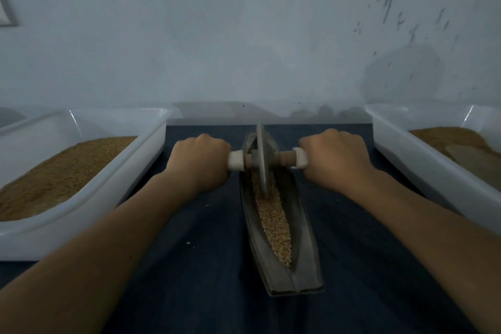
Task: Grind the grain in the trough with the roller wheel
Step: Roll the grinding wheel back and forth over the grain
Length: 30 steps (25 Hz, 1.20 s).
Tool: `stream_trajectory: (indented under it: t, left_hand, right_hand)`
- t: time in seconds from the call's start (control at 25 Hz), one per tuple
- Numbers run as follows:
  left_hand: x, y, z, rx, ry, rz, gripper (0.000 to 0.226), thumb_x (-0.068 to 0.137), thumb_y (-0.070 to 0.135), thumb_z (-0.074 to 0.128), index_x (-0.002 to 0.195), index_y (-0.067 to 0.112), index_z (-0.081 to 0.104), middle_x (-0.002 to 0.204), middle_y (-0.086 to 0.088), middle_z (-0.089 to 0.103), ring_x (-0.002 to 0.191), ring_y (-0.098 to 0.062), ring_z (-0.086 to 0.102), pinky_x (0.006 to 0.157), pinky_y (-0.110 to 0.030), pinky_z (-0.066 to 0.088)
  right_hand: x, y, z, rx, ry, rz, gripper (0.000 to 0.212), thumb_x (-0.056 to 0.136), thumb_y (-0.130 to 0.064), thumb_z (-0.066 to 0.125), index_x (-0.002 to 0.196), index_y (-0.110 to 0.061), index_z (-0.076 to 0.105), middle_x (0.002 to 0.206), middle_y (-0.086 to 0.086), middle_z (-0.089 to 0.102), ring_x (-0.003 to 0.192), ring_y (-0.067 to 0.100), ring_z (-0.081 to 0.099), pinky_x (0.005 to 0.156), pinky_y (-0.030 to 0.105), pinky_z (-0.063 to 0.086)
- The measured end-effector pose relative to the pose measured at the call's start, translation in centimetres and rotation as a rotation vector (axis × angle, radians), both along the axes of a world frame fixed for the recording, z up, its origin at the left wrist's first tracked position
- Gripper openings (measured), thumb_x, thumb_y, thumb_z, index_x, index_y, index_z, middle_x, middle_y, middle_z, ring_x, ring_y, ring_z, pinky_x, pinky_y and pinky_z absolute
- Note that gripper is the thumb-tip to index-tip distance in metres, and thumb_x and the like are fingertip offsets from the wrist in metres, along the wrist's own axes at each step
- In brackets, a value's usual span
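Squarely over a dark cloth (189, 293), a person works a hand mill. 2 white tubs flank the grip, the left tub (130, 182) well out to its left and the right tub (423, 168) well out to its right, both holding brown meal or grain. Between the fists runs the metal trough (303, 252), its far end just beyond the grip and its near end reaching back toward the person. The left hand (199, 163) and right hand (334, 160) each wrap tightly round 1 end of the wooden axle (283, 156). The roller wheel (262, 160) stands upright midway between them, its rim down in the groove. The grain (273, 219) lies in the trough, mostly nearer the person than the grip. Good grinding likely calls for equal downward pressure from both fists, a vertical wheel, and full strokes back through that uncrushed heap.
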<state>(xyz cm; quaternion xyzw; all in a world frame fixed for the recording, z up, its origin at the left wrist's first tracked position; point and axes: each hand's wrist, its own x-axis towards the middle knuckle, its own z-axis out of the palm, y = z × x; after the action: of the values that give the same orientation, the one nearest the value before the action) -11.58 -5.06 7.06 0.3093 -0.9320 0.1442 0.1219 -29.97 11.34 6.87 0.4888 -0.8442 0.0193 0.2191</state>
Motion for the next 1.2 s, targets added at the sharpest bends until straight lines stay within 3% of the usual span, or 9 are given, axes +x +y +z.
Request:
stream_trajectory:
  t: [0.08,0.24,0.36,0.48,0.64,0.8,0.88,1.04,1.2]
  left_hand:
    - [2.5,1.6,-1.3,-0.062,0.04,-0.041,0.012,0.083,0.042,0.064,0.088,0.033,0.06,0.072,0.01,0.046,0.06,-0.014,0.049,0.056,-0.032,0.038]
    - [6.1,4.5,-2.3,-0.285,0.128,-0.18,0.057,0.055,0.039,0.08,0.064,0.034,0.025,0.05,0.012,0.032,0.037,-0.009,0.026,0.044,-0.018,0.011]
    - [3.6,3.2,-2.3,-0.203,0.093,-0.053,0.035,0.078,0.038,0.068,0.067,0.032,0.035,0.061,0.01,0.04,0.047,-0.01,0.03,0.045,-0.026,0.022]
    - [-0.1,0.5,-0.9,-0.036,0.038,0.021,0.008,0.089,0.036,0.058,0.09,0.028,0.059,0.082,0.004,0.056,0.066,-0.019,0.047,0.06,-0.033,0.037]
    - [0.6,1.0,-1.0,-0.067,0.057,-0.004,0.009,0.087,0.036,0.062,0.091,0.028,0.059,0.072,0.007,0.041,0.06,-0.017,0.041,0.056,-0.032,0.034]
    - [4.8,3.9,-2.4,-0.294,0.154,-0.203,0.055,0.057,0.036,0.08,0.067,0.031,0.027,0.051,0.012,0.022,0.039,-0.008,0.013,0.046,-0.017,0.008]
    - [4.1,3.6,-2.0,-0.299,0.148,-0.187,0.052,0.055,0.032,0.081,0.066,0.029,0.03,0.052,0.01,0.022,0.041,-0.009,0.01,0.046,-0.018,0.007]
    - [-0.9,0.8,-0.8,-0.179,0.102,0.006,0.008,0.088,0.03,0.062,0.09,0.023,0.059,0.069,0.004,0.039,0.059,-0.019,0.038,0.054,-0.033,0.032]
    - [-1.0,0.8,0.0,-0.123,0.062,0.02,0.011,0.089,0.034,0.061,0.092,0.024,0.059,0.074,0.004,0.042,0.067,-0.022,0.047,0.059,-0.034,0.035]
  right_hand:
    - [0.8,2.1,-1.0,-0.037,0.108,0.062,0.03,0.083,-0.045,0.065,0.072,-0.03,0.041,0.074,-0.009,0.051,0.064,0.017,0.047,0.051,0.027,0.028]
    - [1.7,6.9,-2.2,-0.134,0.189,0.254,0.037,0.068,-0.047,0.063,0.071,-0.039,0.028,0.06,-0.011,0.044,0.048,0.016,0.036,0.047,0.02,0.022]
    - [1.8,4.1,-1.7,-0.079,0.205,0.069,0.031,0.074,-0.045,0.069,0.069,-0.031,0.041,0.064,-0.009,0.045,0.053,0.017,0.038,0.047,0.022,0.017]
    - [1.2,-0.8,0.1,0.003,0.021,0.008,0.016,0.083,-0.038,0.068,0.085,-0.029,0.055,0.079,-0.006,0.052,0.071,0.02,0.051,0.056,0.029,0.034]
    - [0.9,0.3,-0.2,-0.01,0.014,0.025,0.021,0.084,-0.034,0.067,0.081,-0.031,0.046,0.079,-0.008,0.051,0.07,0.018,0.05,0.055,0.03,0.032]
    - [2.2,6.0,-3.2,-0.156,0.209,0.189,0.046,0.063,-0.037,0.081,0.072,-0.035,0.035,0.059,-0.01,0.046,0.053,0.014,0.031,0.046,0.019,0.015]
    - [1.8,5.8,-3.2,-0.123,0.219,0.149,0.044,0.063,-0.04,0.081,0.074,-0.036,0.038,0.059,-0.01,0.041,0.052,0.015,0.029,0.047,0.019,0.011]
    - [0.2,-0.7,-1.0,-0.068,0.005,0.012,0.019,0.087,-0.038,0.065,0.085,-0.03,0.048,0.084,-0.005,0.06,0.072,0.021,0.054,0.054,0.029,0.031]
    - [-0.3,-1.5,-0.1,-0.018,-0.061,0.016,0.018,0.087,-0.039,0.065,0.086,-0.03,0.049,0.093,-0.002,0.063,0.081,0.023,0.06,0.062,0.032,0.041]
